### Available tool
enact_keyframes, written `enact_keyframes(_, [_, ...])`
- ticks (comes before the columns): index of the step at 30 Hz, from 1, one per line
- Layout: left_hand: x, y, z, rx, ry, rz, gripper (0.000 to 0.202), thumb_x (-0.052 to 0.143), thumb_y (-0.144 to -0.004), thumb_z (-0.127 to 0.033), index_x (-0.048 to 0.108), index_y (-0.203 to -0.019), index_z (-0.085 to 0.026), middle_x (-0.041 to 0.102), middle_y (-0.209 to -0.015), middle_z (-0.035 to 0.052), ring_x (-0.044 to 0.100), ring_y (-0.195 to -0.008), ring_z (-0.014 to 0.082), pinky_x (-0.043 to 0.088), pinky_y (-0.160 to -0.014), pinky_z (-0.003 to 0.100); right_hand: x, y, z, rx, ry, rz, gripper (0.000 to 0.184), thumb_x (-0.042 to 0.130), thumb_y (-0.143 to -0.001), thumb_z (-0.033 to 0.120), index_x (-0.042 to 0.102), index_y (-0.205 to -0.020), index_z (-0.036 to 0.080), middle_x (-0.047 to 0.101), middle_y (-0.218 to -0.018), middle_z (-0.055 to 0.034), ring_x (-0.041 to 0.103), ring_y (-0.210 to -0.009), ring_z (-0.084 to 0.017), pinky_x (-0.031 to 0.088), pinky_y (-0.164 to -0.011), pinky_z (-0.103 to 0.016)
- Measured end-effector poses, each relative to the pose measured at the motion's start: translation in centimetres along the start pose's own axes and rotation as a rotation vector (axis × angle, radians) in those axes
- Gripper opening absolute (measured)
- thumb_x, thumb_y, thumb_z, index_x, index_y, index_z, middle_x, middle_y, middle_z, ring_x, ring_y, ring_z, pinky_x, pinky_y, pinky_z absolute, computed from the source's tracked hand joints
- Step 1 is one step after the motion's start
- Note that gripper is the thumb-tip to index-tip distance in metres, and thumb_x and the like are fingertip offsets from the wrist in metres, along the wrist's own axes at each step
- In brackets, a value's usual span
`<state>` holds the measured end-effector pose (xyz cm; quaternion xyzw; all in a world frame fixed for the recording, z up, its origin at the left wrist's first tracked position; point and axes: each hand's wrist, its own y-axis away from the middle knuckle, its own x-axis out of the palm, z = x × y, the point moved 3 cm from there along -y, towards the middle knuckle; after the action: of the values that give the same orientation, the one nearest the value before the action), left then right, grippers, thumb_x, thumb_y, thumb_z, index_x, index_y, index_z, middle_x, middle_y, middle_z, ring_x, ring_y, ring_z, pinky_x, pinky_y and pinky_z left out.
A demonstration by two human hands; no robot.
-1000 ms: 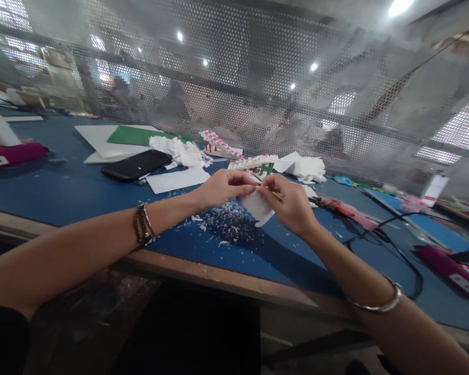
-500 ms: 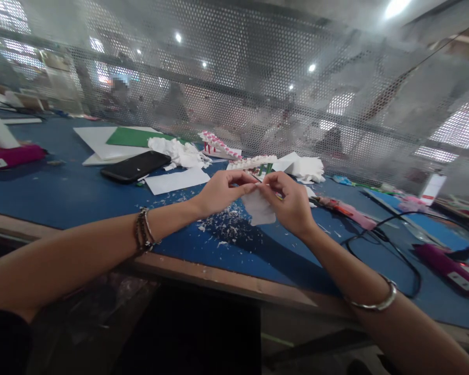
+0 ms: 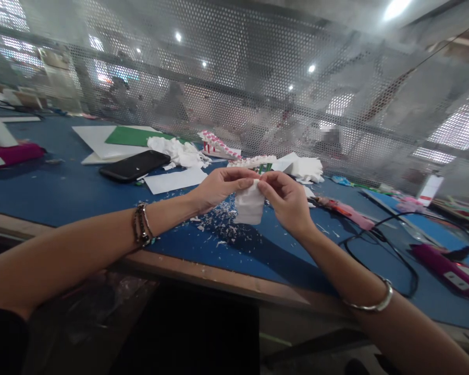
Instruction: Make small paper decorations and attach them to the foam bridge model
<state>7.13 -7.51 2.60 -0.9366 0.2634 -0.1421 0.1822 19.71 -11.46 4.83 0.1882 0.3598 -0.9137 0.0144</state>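
Observation:
My left hand (image 3: pixel 219 188) and my right hand (image 3: pixel 287 200) meet above the blue table (image 3: pixel 62 192). Both pinch the top edge of a small white paper piece (image 3: pixel 249 204), which hangs down between them. Each hand's fingers are closed on that edge. Under the hands lies a heap of white paper scraps (image 3: pixel 226 224). My left wrist wears dark bead bracelets, my right wrist a silver bangle.
A black phone (image 3: pixel 135 165), white sheets (image 3: pixel 175 180), a green sheet (image 3: pixel 135 136), crumpled white paper (image 3: pixel 180 150) and small red-and-white paper pieces (image 3: pixel 219 145) lie behind. Magenta tools (image 3: pixel 447 265) (image 3: pixel 11 154) with a black cable (image 3: pixel 379 245) sit at both sides. A perforated metal screen (image 3: pixel 258 88) closes off the back.
The white paper has turned from slanting under my right hand to hanging straight between both hands. The thin yellow-green stick seen in my right hand a second ago no longer shows.

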Motion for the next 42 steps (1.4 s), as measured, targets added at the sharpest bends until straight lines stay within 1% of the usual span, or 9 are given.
enact_keyframes(3, [0.09, 0.07, -0.1, -0.021, 0.013, -0.008, 0.019, 0.062, -0.063, -0.018, 0.06, -0.082, -0.018, 0.058, -0.064, -0.0043, 0.05, -0.059, 0.0048, 0.038, -0.061, 0.018, 0.05, 0.11, 0.15, -0.037, 0.073, -0.014, 0.006, 0.05, -0.071, 0.021, 0.048, -0.067, 0.017, 0.047, -0.059, 0.0041, 0.043, -0.053, -0.006, 0.035, -0.05, -0.021])
enact_keyframes(6, [0.1, 0.1, 0.01, -0.038, -0.031, -0.026, 0.006, 0.06, -0.065, -0.019, 0.059, -0.068, -0.015, 0.058, -0.064, -0.0026, 0.047, -0.055, 0.0045, 0.038, -0.055, 0.017, -0.05, 0.2, 0.08, -0.063, 0.121, -0.021, 0.006, 0.05, -0.072, 0.022, 0.049, -0.068, 0.018, 0.05, -0.062, 0.0034, 0.045, -0.055, -0.007, 0.037, -0.051, -0.021])
enact_keyframes(8, [0.05, 0.12, 0.08, -0.036, -0.076, -0.046, 0.007, 0.06, -0.065, -0.021, 0.058, -0.063, -0.014, 0.059, -0.066, -0.0011, 0.047, -0.055, 0.005, 0.038, -0.054, 0.018, -0.15, 0.26, 0.04, -0.091, 0.155, -0.022, 0.006, 0.05, -0.073, 0.023, 0.049, -0.07, 0.018, 0.051, -0.063, 0.003, 0.046, -0.056, -0.007, 0.037, -0.052, -0.021])
enact_keyframes(19, [0.65, 0.67, -0.53, 0.077, -0.292, -0.07, 0.018, 0.059, -0.067, -0.027, 0.065, -0.077, -0.014, 0.065, -0.077, 0.0021, 0.053, -0.066, 0.0084, 0.041, -0.064, 0.021, -0.42, 0.34, 0.32, -0.279, 0.35, -0.062, 0.005, 0.049, -0.076, 0.023, 0.05, -0.073, 0.019, 0.055, -0.067, 0.0018, 0.051, -0.06, -0.008, 0.044, -0.06, -0.022])
enact_keyframes(24, [0.55, 0.69, -0.59, 0.086, -0.29, -0.042, 0.019, 0.059, -0.067, -0.026, 0.064, -0.08, -0.012, 0.065, -0.08, 0.0038, 0.055, -0.07, 0.01, 0.042, -0.068, 0.023, -0.33, 0.37, 0.43, -0.28, 0.363, -0.055, 0.005, 0.049, -0.076, 0.022, 0.051, -0.073, 0.019, 0.057, -0.068, 0.0015, 0.052, -0.061, -0.009, 0.044, -0.06, -0.023])
enact_keyframes(29, [0.03, 0.37, -0.7, 0.09, -0.305, -0.003, 0.015, 0.059, -0.067, -0.025, 0.062, -0.076, -0.013, 0.063, -0.074, 0.0018, 0.053, -0.065, 0.0083, 0.041, -0.061, 0.02, -0.29, 0.33, 0.23, -0.222, 0.278, -0.038, 0.003, 0.049, -0.075, 0.02, 0.052, -0.076, 0.019, 0.056, -0.067, 0.002, 0.052, -0.06, -0.009, 0.043, -0.056, -0.022])
enact_keyframes(34, [-0.03, 0.16, -0.76, 0.022, -0.282, -0.023, 0.014, 0.058, -0.067, -0.024, 0.061, -0.072, -0.012, 0.061, -0.067, 0.0008, 0.05, -0.06, 0.0075, 0.039, -0.059, 0.021, -0.24, 0.34, 0.04, -0.246, 0.284, 0.033, 0.015, 0.05, -0.074, 0.023, 0.051, -0.089, 0.022, 0.055, -0.07, 0.0027, 0.053, -0.062, -0.009, 0.044, -0.06, -0.023])
enact_keyframes(38, [-0.08, 0.12, -0.76, 0.001, -0.281, -0.027, 0.011, 0.057, -0.068, -0.023, 0.06, -0.069, -0.013, 0.058, -0.063, -0.0003, 0.048, -0.056, 0.0066, 0.037, -0.055, 0.02, -0.24, 0.39, 0.3, -0.255, 0.364, 0.073, 0.011, 0.051, -0.073, 0.022, 0.053, -0.084, 0.022, 0.058, -0.071, 0.0028, 0.055, -0.063, -0.009, 0.044, -0.063, -0.023])
enact_keyframes(42, [-0.18, 0.01, -0.72, 0.019, -0.302, 0.03, 0.009, 0.058, -0.068, -0.022, 0.061, -0.068, -0.013, 0.055, -0.06, -0.0018, 0.045, -0.054, 0.0056, 0.035, -0.053, 0.019, -0.37, 0.35, 0.68, -0.251, 0.417, 0.06, 0.008, 0.053, -0.073, 0.021, 0.056, -0.08, 0.021, 0.062, -0.074, 0.0016, 0.059, -0.066, -0.011, 0.045, -0.064, -0.024])
